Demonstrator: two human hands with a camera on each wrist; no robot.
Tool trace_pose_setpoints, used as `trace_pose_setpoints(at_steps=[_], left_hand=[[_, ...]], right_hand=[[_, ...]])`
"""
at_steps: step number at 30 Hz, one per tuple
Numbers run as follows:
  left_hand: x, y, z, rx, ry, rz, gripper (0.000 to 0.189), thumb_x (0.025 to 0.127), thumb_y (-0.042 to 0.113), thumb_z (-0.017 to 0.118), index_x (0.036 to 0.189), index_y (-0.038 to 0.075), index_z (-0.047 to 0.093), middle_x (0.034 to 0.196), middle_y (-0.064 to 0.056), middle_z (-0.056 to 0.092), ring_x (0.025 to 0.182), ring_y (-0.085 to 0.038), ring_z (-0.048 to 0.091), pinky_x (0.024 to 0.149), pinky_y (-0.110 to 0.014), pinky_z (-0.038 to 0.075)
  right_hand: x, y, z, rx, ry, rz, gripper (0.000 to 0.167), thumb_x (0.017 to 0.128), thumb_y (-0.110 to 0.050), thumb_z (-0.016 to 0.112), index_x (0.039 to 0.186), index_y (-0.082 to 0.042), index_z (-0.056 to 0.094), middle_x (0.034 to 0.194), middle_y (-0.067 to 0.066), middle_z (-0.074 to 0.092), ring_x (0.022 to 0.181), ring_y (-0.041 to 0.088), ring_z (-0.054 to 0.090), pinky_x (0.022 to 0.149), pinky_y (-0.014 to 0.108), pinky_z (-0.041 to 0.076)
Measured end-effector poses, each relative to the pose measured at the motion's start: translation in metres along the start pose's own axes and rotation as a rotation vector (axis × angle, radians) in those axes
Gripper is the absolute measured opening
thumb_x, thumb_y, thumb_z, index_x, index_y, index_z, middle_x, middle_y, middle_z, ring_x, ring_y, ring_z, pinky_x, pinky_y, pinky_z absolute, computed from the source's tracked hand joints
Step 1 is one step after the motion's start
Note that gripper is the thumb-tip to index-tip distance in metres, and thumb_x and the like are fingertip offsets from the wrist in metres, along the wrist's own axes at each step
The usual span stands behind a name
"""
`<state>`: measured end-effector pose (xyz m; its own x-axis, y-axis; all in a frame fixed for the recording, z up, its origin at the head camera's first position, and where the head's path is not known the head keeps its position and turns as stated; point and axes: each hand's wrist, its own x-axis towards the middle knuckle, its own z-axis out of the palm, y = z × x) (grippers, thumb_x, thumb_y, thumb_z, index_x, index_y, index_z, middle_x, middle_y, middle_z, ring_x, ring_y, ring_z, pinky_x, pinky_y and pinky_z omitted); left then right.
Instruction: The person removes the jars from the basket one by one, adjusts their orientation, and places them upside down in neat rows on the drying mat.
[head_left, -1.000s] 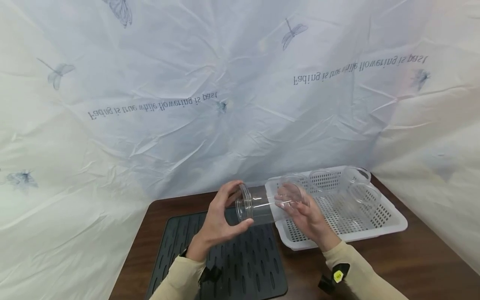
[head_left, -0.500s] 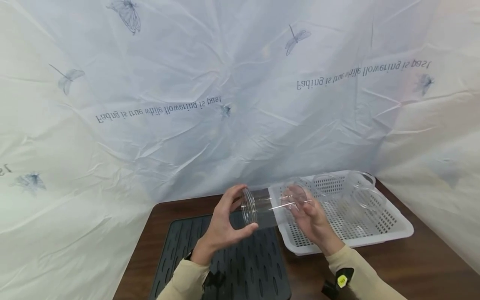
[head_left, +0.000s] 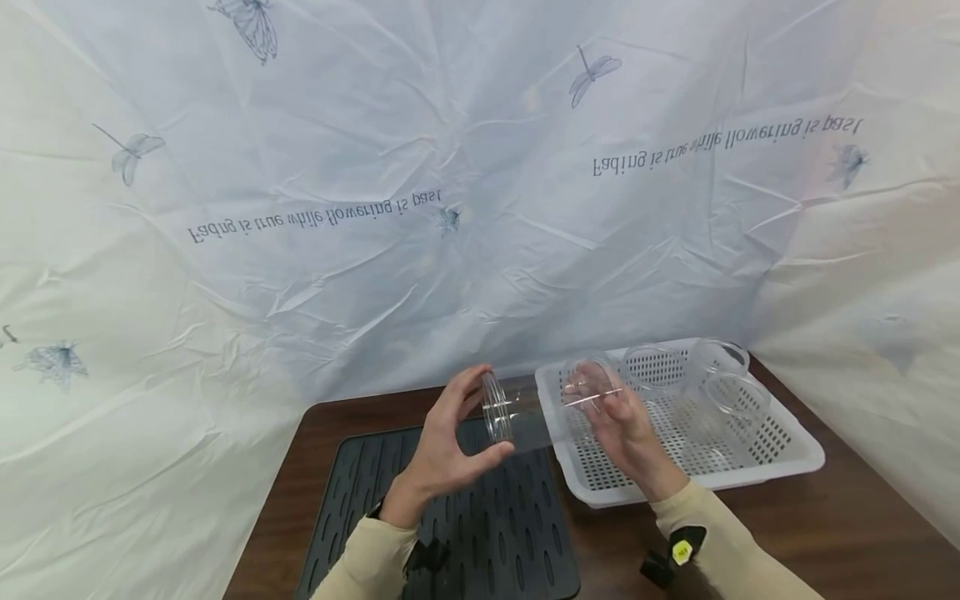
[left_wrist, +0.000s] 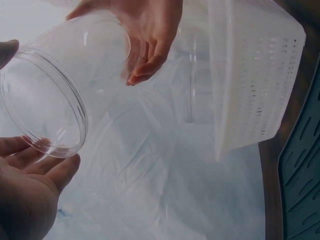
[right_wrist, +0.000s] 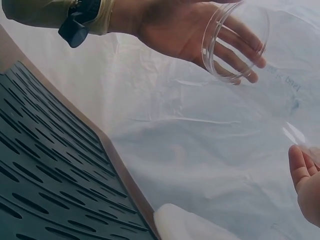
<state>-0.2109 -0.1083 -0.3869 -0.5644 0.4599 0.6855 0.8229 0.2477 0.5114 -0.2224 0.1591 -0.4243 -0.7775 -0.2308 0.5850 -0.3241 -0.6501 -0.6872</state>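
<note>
A clear, see-through jar (head_left: 527,414) lies sideways in the air between both hands, its ridged mouth to the left. My left hand (head_left: 444,450) grips the mouth end, thumb at the lower edge and fingers at the upper one. In the left wrist view the round rim (left_wrist: 82,117) sits between the thumb and fingers of that hand (left_wrist: 30,192). My right hand (head_left: 632,433) holds the base end, with some fingers seen through the clear wall. The right wrist view shows the thumb and fingertips of the right hand (right_wrist: 309,187) at the right edge.
A white perforated basket (head_left: 780,471) with several clear jars (head_left: 735,396) stands at the right, behind the right hand. Below the left hand lies a dark slotted drying mat (head_left: 480,533) on the brown wooden table (head_left: 840,525). A pale printed sheet (head_left: 375,275) hangs behind.
The head view has shifted slightly. The jar has turned a little, so its mouth shows more edge-on. Both hands keep hold of it.
</note>
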Motion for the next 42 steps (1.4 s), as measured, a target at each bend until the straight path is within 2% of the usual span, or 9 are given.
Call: trace_pose_setpoints(at_steps=[4,9,17,24,28,31,34,39,42], left_hand=[[-0.001,0.001,-0.002,0.022,-0.011,-0.018,0.085,0.087,0.040,0.073,0.154,0.016,0.027,0.154,-0.006,0.034,0.141,-0.025,0.037,0.110,-0.043,0.041],[-0.003,0.002,-0.005,0.046,-0.034,-0.045,0.089,0.085,0.033,0.076,0.155,0.018,0.024,0.157,-0.004,0.030,0.143,-0.025,0.034,0.111,-0.044,0.039],[-0.010,0.000,-0.009,0.120,-0.079,-0.120,0.092,0.084,0.034,0.076,0.157,0.020,0.021,0.159,-0.003,0.027,0.144,-0.024,0.033,0.113,-0.043,0.037],[-0.018,-0.005,-0.015,0.153,-0.100,-0.152,0.094,0.084,0.035,0.077,0.157,0.025,0.019,0.160,-0.004,0.025,0.144,-0.025,0.033,0.113,-0.043,0.038],[-0.026,-0.010,-0.019,0.188,-0.111,-0.187,0.093,0.085,0.044,0.074,0.157,0.027,0.018,0.160,-0.006,0.026,0.143,-0.027,0.035,0.109,-0.048,0.041],[-0.034,-0.014,-0.023,0.235,-0.127,-0.244,0.092,0.085,0.053,0.071,0.157,0.031,0.018,0.160,-0.004,0.026,0.143,-0.029,0.034,0.106,-0.057,0.041],[-0.043,-0.019,-0.026,0.276,-0.154,-0.322,0.094,0.083,0.058,0.070,0.156,0.034,0.016,0.161,-0.001,0.023,0.144,-0.031,0.033,0.103,-0.062,0.040],[-0.056,-0.029,-0.028,0.289,-0.252,-0.439,0.099,0.080,0.063,0.069,0.157,0.034,0.014,0.162,-0.001,0.019,0.144,-0.032,0.032,0.104,-0.061,0.039],[-0.062,-0.036,-0.028,0.293,-0.304,-0.477,0.100,0.080,0.065,0.068,0.157,0.029,0.016,0.162,-0.005,0.020,0.143,-0.034,0.034,0.103,-0.060,0.040]], right_hand=[[0.005,-0.003,0.002,-0.047,-0.007,-0.012,0.045,0.096,-0.018,0.063,0.134,0.001,0.047,0.123,0.008,0.058,0.113,0.022,0.057,0.102,0.039,0.046],[0.008,-0.008,0.003,-0.080,-0.006,-0.025,0.042,0.095,-0.015,0.063,0.132,-0.001,0.049,0.120,0.007,0.059,0.111,0.020,0.057,0.101,0.037,0.047],[0.009,-0.018,0.003,-0.154,0.071,-0.038,0.050,0.091,-0.017,0.069,0.132,0.004,0.048,0.119,0.010,0.061,0.109,0.021,0.061,0.098,0.031,0.050],[0.015,-0.024,0.004,-0.240,0.083,-0.023,0.040,0.092,-0.012,0.067,0.129,-0.005,0.053,0.118,0.009,0.058,0.106,0.019,0.061,0.096,0.032,0.051],[0.019,-0.029,0.004,-0.333,0.088,0.026,0.044,0.091,-0.018,0.068,0.130,-0.008,0.050,0.115,0.008,0.059,0.107,0.017,0.059,0.094,0.026,0.050],[0.023,-0.033,0.005,-0.408,0.086,0.068,0.050,0.091,-0.020,0.068,0.135,-0.009,0.045,0.115,0.009,0.057,0.109,0.019,0.057,0.091,0.025,0.051],[0.027,-0.038,0.006,-0.469,0.077,0.091,0.052,0.091,-0.019,0.067,0.135,-0.005,0.043,0.117,0.009,0.053,0.109,0.020,0.056,0.091,0.024,0.052],[0.035,-0.047,0.010,-0.540,0.086,0.126,0.066,0.089,-0.016,0.069,0.140,0.007,0.034,0.117,0.009,0.051,0.107,0.016,0.056,0.087,0.020,0.052],[0.037,-0.050,0.011,-0.611,0.090,0.186,0.074,0.089,-0.016,0.069,0.145,0.010,0.027,0.128,0.017,0.046,0.121,0.023,0.049,0.090,0.017,0.050]])
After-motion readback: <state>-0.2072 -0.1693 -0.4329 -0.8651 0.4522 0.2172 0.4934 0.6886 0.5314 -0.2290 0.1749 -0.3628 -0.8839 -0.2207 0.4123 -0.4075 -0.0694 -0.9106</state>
